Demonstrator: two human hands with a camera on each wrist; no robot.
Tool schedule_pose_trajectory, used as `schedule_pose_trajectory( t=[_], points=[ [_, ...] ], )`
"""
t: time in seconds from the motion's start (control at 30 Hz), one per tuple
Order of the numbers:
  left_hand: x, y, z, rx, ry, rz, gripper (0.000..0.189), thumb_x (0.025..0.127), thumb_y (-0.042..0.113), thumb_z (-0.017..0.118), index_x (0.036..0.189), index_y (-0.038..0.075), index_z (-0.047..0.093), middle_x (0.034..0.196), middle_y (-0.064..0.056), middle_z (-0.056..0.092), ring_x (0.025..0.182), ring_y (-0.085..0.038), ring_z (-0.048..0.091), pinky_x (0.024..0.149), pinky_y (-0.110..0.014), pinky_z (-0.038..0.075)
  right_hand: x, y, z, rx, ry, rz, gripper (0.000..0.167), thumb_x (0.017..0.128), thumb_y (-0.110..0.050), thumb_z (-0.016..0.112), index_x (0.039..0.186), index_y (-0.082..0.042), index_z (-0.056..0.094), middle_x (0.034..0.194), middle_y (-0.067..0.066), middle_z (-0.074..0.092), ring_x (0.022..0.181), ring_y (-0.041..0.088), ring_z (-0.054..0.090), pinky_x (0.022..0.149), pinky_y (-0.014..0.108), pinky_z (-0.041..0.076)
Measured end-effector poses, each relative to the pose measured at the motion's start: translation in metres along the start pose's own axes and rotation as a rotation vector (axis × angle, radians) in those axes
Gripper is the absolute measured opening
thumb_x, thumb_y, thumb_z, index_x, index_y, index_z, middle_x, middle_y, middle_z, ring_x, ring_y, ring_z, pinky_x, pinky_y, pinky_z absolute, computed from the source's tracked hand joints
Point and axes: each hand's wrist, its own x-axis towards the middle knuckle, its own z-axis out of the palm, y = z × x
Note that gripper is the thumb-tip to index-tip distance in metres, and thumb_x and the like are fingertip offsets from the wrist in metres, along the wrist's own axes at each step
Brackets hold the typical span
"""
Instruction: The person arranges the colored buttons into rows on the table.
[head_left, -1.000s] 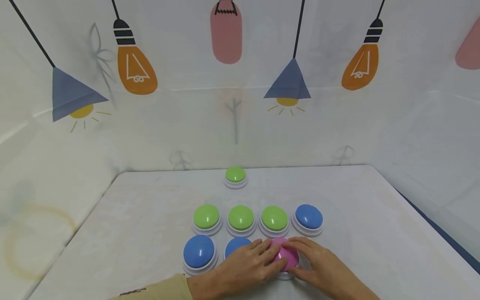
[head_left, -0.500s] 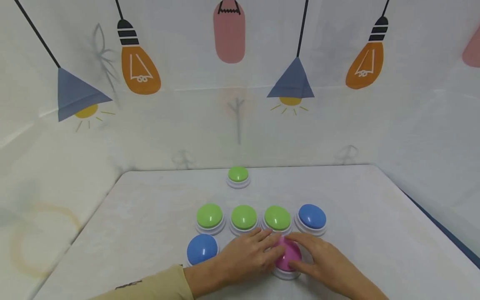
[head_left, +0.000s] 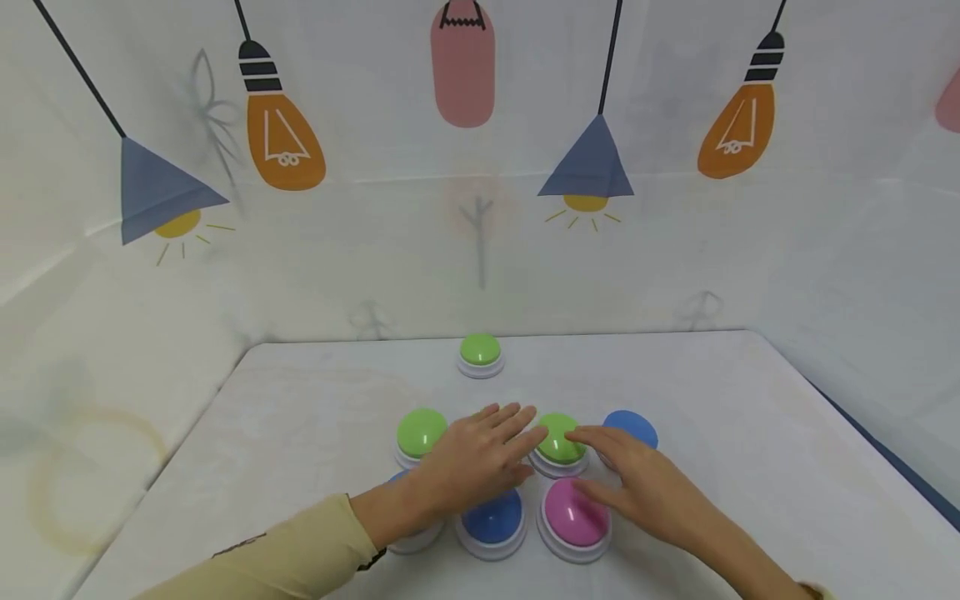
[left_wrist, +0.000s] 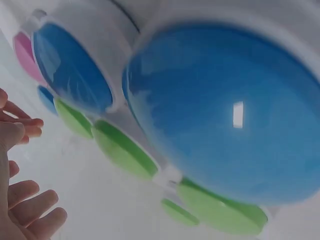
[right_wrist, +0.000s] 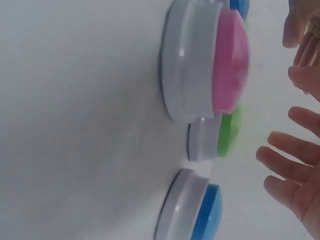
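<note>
My left hand (head_left: 480, 457) is held over the buttons with its fingers extended and holds nothing. It hides the middle green button and part of the front-left blue button (left_wrist: 225, 110). My right hand (head_left: 648, 483), fingers spread and loosely bent, hovers beside the pink button (head_left: 576, 512) and holds nothing. In the right wrist view a gap shows between that hand's fingers (right_wrist: 285, 165) and the buttons. The front-middle blue button (head_left: 492, 518) sits left of the pink one. Behind them are green buttons (head_left: 422, 432) and a blue button (head_left: 632, 427), partly covered by my right hand.
A lone green button (head_left: 480, 350) stands near the back edge of the white table (head_left: 300, 433). White fabric walls (head_left: 360, 250) printed with lamps and bulbs surround the table at the back and sides.
Both hands have lifted off the pink button and moved back toward the green row. The pink button and front-middle blue button are now uncovered, while the middle green one has become hidden.
</note>
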Motion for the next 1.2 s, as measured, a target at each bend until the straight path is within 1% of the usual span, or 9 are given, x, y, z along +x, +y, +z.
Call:
schedule_pose_trajectory(
  t=[0.2,0.33,0.5,0.6,0.7,0.77,0.87,1.1,1.2],
  points=[
    [0.004,-0.024,0.002,0.064,0.048,-0.068,0.053,0.084,0.039,0.078,0.128,0.013,0.064,0.127,-0.009,0.067,0.113,-0.022,0.067,0.092,-0.034,0.056,0.029,0.001,-0.005,-0.020,0.035,-0.050,0.054,0.086,-0.028,0.078,0.135,-0.016,0.059,0.132,0.006,0.061,0.122,0.029,0.059,0.096,0.049,0.053],
    [0.005,-0.039,0.008,0.062,0.026,-0.128,0.056,0.082,0.038,0.080,0.129,0.012,0.063,0.130,-0.011,0.066,0.117,-0.025,0.065,0.091,-0.035,0.056,0.051,0.003,-0.008,-0.041,0.026,-0.048,0.057,0.087,-0.030,0.077,0.137,-0.013,0.057,0.134,0.011,0.059,0.125,0.032,0.056,0.098,0.053,0.051],
    [0.006,-0.059,0.015,-0.052,-0.074,-0.254,0.061,0.084,0.034,0.079,0.136,0.010,0.058,0.139,-0.014,0.059,0.128,-0.031,0.057,0.097,-0.042,0.053,0.079,0.007,-0.009,-0.020,0.000,-0.017,0.060,0.090,-0.034,0.072,0.142,-0.012,0.052,0.141,0.014,0.054,0.131,0.034,0.051,0.102,0.055,0.047],
    [0.008,-0.069,0.020,-0.134,-0.115,-0.343,0.063,0.084,0.034,0.079,0.138,0.010,0.057,0.142,-0.014,0.056,0.130,-0.033,0.054,0.096,-0.044,0.054,0.096,0.009,-0.008,-0.006,-0.013,-0.003,0.062,0.091,-0.034,0.071,0.144,-0.011,0.050,0.142,0.015,0.053,0.132,0.035,0.050,0.103,0.056,0.046],
    [0.011,-0.078,0.025,-0.210,-0.135,-0.422,0.065,0.083,0.034,0.081,0.138,0.009,0.056,0.143,-0.015,0.054,0.129,-0.034,0.055,0.089,-0.045,0.057,0.113,0.011,-0.004,0.035,-0.033,0.015,0.063,0.092,-0.034,0.070,0.145,-0.009,0.049,0.144,0.015,0.052,0.132,0.035,0.050,0.104,0.055,0.045],
    [0.012,-0.083,0.029,-0.249,-0.139,-0.459,0.066,0.083,0.033,0.081,0.138,0.009,0.055,0.143,-0.016,0.053,0.127,-0.034,0.056,0.087,-0.044,0.058,0.123,0.013,-0.001,0.068,-0.053,0.030,0.063,0.092,-0.034,0.069,0.145,-0.008,0.047,0.145,0.015,0.051,0.131,0.036,0.050,0.104,0.055,0.045],
    [0.014,-0.091,0.034,-0.296,-0.168,-0.512,0.069,0.083,0.033,0.081,0.141,0.008,0.052,0.145,-0.018,0.050,0.126,-0.035,0.056,0.087,-0.044,0.058,0.137,0.016,0.004,0.111,-0.081,0.053,0.064,0.093,-0.033,0.069,0.146,-0.006,0.046,0.147,0.016,0.049,0.130,0.036,0.051,0.104,0.054,0.046],
    [0.016,-0.110,0.049,-0.389,-0.274,-0.620,0.078,0.084,0.033,0.079,0.148,0.006,0.043,0.151,-0.023,0.041,0.124,-0.040,0.056,0.091,-0.050,0.056,0.168,0.018,0.017,0.072,-0.118,0.072,0.067,0.093,-0.028,0.069,0.148,-0.003,0.042,0.147,0.022,0.046,0.132,0.039,0.048,0.106,0.054,0.043],
    [0.015,-0.118,0.054,-0.418,-0.317,-0.658,0.081,0.084,0.033,0.079,0.149,0.006,0.040,0.153,-0.025,0.037,0.130,-0.041,0.050,0.096,-0.052,0.052,0.180,0.018,0.020,0.056,-0.133,0.091,0.069,0.092,-0.028,0.070,0.149,-0.003,0.040,0.147,0.024,0.044,0.131,0.039,0.049,0.106,0.054,0.044]
  ],
)
